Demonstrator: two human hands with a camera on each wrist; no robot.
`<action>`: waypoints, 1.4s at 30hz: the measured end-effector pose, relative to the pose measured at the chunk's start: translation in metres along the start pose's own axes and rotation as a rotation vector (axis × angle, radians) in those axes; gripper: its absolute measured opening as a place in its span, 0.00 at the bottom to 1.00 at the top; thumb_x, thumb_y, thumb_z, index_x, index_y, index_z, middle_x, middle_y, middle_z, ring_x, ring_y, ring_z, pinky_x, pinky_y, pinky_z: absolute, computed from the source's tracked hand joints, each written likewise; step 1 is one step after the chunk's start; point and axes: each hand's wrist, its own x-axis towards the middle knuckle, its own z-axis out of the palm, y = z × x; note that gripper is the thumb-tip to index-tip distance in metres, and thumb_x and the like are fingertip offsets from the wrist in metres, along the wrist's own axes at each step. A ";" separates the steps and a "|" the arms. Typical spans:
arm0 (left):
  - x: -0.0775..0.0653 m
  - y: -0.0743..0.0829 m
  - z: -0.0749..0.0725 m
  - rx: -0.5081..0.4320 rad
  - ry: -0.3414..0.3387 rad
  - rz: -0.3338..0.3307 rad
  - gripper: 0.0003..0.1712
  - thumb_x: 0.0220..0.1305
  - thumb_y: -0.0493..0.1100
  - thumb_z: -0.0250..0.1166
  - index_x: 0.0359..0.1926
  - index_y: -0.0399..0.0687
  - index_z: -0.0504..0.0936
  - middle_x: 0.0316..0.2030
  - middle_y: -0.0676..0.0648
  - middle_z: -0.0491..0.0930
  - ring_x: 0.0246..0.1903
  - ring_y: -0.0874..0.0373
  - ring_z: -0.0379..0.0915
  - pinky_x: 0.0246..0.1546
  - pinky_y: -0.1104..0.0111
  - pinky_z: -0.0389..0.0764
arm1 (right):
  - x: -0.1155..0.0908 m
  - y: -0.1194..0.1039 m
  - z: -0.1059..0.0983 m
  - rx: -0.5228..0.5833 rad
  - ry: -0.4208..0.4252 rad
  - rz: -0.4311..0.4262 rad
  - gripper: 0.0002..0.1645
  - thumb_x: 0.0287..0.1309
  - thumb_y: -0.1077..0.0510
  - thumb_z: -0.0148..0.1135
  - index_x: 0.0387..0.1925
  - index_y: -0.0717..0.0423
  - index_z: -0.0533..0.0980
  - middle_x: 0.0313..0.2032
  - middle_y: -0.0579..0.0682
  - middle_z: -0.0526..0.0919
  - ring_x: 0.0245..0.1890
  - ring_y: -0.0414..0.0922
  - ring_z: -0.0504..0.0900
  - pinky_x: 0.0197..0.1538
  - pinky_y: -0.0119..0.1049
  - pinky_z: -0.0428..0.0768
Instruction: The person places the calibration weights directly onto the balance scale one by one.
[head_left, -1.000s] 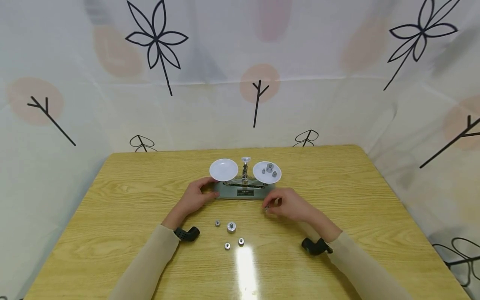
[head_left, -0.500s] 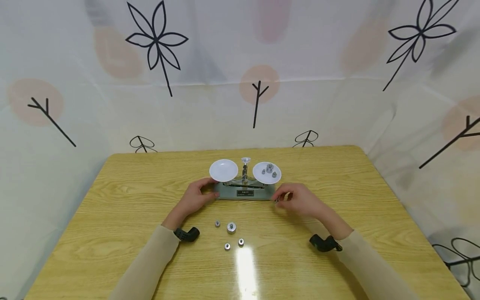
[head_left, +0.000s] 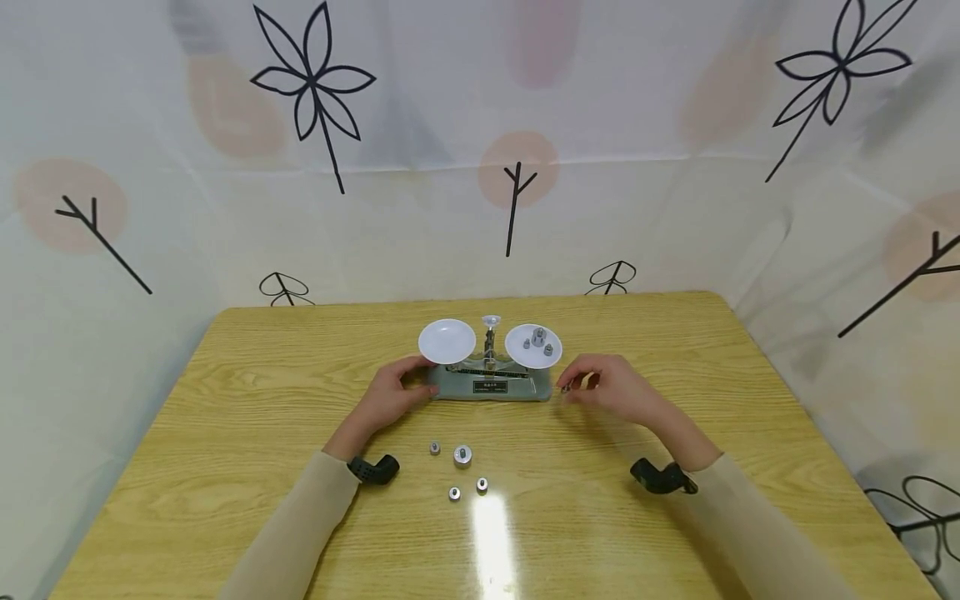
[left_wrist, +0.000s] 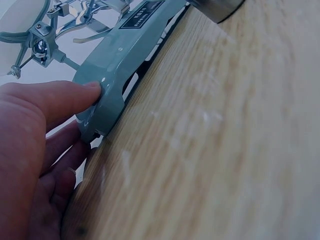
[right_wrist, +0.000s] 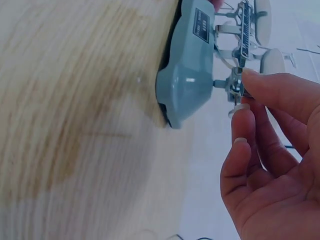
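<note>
We note the right hand point(head_left: 611, 388), shifted rightward from a second ago, pinching a small metal weight point(head_left: 566, 388) just beside the beam balance point(head_left: 491, 387); left hand point(head_left: 392, 392), unmoved, grips the balance's left end.

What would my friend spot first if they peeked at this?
Probably the scale near the back of the table, with three metal weights in its right white pan. The left hand grips the scale's left end while the right hand pinches a tiny weight near its other end. Black flower drawings mark the backdrop behind.
</note>
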 end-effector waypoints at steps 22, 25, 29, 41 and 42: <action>-0.001 -0.001 0.001 -0.001 0.011 0.006 0.23 0.61 0.32 0.70 0.58 0.36 0.80 0.56 0.39 0.79 0.60 0.43 0.72 0.62 0.49 0.70 | 0.008 -0.020 -0.027 -0.027 0.021 0.004 0.10 0.57 0.66 0.71 0.39 0.50 0.84 0.36 0.43 0.84 0.37 0.45 0.79 0.37 0.34 0.79; -0.001 0.000 0.001 -0.002 0.013 0.008 0.23 0.61 0.32 0.70 0.58 0.35 0.79 0.56 0.38 0.79 0.60 0.43 0.71 0.62 0.49 0.70 | 0.010 -0.023 -0.029 -0.028 0.022 -0.004 0.10 0.56 0.65 0.72 0.39 0.50 0.84 0.36 0.44 0.84 0.37 0.45 0.79 0.37 0.34 0.78; -0.001 0.000 0.002 0.001 0.014 0.016 0.23 0.61 0.31 0.69 0.58 0.35 0.79 0.56 0.38 0.79 0.60 0.42 0.72 0.61 0.49 0.71 | 0.013 -0.027 -0.030 -0.052 0.027 -0.008 0.10 0.57 0.65 0.72 0.39 0.50 0.84 0.36 0.44 0.83 0.36 0.44 0.78 0.37 0.34 0.78; -0.002 0.001 0.001 0.005 0.010 0.002 0.23 0.61 0.32 0.69 0.58 0.35 0.79 0.56 0.38 0.79 0.60 0.43 0.72 0.61 0.49 0.71 | 0.024 -0.033 -0.024 -0.113 0.070 0.016 0.09 0.56 0.65 0.72 0.40 0.54 0.84 0.35 0.46 0.82 0.34 0.45 0.77 0.32 0.35 0.75; -0.002 0.002 0.001 0.004 0.010 -0.001 0.23 0.61 0.32 0.69 0.58 0.35 0.79 0.56 0.38 0.79 0.60 0.43 0.72 0.61 0.49 0.70 | 0.025 -0.034 -0.024 -0.114 0.069 0.018 0.09 0.56 0.65 0.72 0.39 0.54 0.85 0.34 0.46 0.82 0.34 0.45 0.77 0.32 0.35 0.75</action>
